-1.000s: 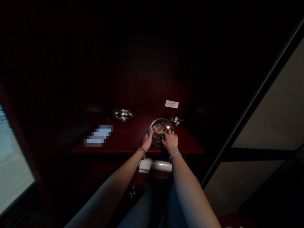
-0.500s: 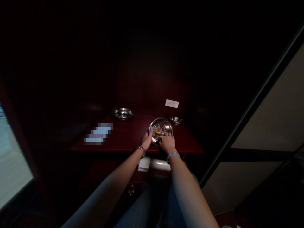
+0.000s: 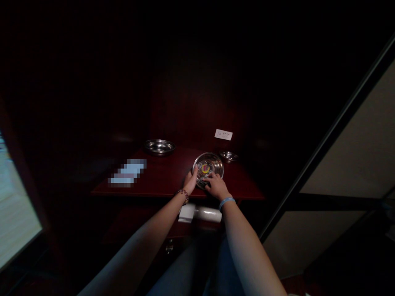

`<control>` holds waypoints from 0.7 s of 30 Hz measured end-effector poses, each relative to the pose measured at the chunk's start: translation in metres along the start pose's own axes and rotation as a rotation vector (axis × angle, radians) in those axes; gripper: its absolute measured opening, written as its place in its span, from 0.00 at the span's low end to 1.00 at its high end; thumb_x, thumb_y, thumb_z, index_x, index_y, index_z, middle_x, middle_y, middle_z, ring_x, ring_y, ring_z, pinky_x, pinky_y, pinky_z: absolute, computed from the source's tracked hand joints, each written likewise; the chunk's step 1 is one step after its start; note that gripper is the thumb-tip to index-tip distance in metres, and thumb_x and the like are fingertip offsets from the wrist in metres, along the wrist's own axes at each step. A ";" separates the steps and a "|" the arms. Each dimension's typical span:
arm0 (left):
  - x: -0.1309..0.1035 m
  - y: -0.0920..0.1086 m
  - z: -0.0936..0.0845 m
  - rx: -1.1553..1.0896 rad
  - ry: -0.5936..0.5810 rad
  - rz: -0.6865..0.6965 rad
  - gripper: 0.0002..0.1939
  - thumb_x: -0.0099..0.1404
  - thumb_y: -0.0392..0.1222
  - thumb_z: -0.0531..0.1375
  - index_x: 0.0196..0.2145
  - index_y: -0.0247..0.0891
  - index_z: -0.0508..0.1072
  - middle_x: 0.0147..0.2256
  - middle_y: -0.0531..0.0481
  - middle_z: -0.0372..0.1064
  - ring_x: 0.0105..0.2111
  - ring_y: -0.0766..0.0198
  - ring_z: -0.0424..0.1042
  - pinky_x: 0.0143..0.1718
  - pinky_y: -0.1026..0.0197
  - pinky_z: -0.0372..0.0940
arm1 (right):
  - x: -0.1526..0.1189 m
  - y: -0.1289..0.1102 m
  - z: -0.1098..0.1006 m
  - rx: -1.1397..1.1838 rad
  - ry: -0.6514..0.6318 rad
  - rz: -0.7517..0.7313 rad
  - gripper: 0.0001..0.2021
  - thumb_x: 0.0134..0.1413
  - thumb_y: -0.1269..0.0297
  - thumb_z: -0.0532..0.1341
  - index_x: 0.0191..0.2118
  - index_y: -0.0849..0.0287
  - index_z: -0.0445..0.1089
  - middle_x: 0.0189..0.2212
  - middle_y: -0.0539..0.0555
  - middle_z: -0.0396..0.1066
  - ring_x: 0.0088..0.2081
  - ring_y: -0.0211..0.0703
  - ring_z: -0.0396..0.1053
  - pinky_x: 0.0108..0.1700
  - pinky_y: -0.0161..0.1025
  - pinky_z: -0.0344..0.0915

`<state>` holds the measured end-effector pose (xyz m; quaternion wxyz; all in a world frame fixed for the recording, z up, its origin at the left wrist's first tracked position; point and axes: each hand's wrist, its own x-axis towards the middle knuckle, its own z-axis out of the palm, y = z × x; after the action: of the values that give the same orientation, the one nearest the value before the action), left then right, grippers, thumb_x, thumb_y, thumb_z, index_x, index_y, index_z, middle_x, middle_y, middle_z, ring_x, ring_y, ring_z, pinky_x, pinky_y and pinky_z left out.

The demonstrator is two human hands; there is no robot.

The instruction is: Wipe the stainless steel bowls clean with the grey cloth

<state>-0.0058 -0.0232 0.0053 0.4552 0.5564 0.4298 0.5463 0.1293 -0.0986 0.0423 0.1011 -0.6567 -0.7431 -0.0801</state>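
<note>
A shiny metal bowl (image 3: 217, 163) with a round yellow and red sticker inside is tilted toward the camera above the front part of a dark red shelf (image 3: 166, 176). My left hand (image 3: 190, 181) grips its left rim, thumb on the inner side. Over the lower right of the bowl lies my right hand (image 3: 217, 186), its bent fingers reaching inside near the sticker; whether they pinch anything is too small to tell. A larger metal dish (image 3: 159, 146) rests at the back left, and a smaller one (image 3: 229, 156) at the back right.
A white label (image 3: 224, 134) is on the back panel. A blurred-out light item (image 3: 128, 174) lies at the shelf's left. Below the front edge are a white roll (image 3: 208, 214) and a white block (image 3: 186, 213). A pale panel with a dark frame stands right.
My right hand's fingers have shifted slightly left and down inside the bowl. The bowl and my left hand have hardly moved.
</note>
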 end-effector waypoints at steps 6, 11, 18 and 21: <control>0.002 -0.002 0.001 0.010 0.011 -0.022 0.39 0.67 0.70 0.47 0.49 0.33 0.77 0.48 0.35 0.78 0.49 0.49 0.76 0.49 0.56 0.68 | 0.000 -0.003 -0.001 -0.064 -0.012 -0.048 0.21 0.62 0.62 0.59 0.61 0.46 0.70 0.62 0.56 0.61 0.59 0.52 0.58 0.59 0.46 0.61; 0.005 -0.006 0.000 0.011 0.006 -0.014 0.37 0.67 0.69 0.47 0.48 0.34 0.78 0.48 0.35 0.77 0.49 0.48 0.76 0.51 0.55 0.67 | 0.000 -0.009 -0.001 -0.146 0.019 -0.080 0.23 0.62 0.61 0.60 0.62 0.44 0.67 0.64 0.56 0.60 0.61 0.54 0.57 0.58 0.48 0.62; 0.004 -0.004 -0.001 -0.005 -0.018 -0.006 0.37 0.66 0.70 0.47 0.46 0.35 0.78 0.46 0.36 0.79 0.47 0.48 0.77 0.49 0.54 0.68 | -0.001 -0.015 -0.003 -0.167 0.035 -0.087 0.21 0.63 0.63 0.58 0.60 0.46 0.70 0.63 0.57 0.61 0.61 0.54 0.57 0.57 0.49 0.62; 0.004 -0.004 -0.001 0.007 -0.013 -0.005 0.38 0.66 0.71 0.47 0.45 0.35 0.78 0.45 0.36 0.79 0.47 0.48 0.77 0.49 0.54 0.68 | 0.000 -0.015 -0.003 -0.170 0.040 -0.092 0.19 0.64 0.65 0.55 0.57 0.48 0.73 0.62 0.57 0.63 0.60 0.54 0.58 0.57 0.49 0.61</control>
<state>-0.0071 -0.0185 0.0024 0.4574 0.5605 0.4302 0.5400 0.1149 -0.1007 0.0454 0.0558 -0.6264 -0.7607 -0.1606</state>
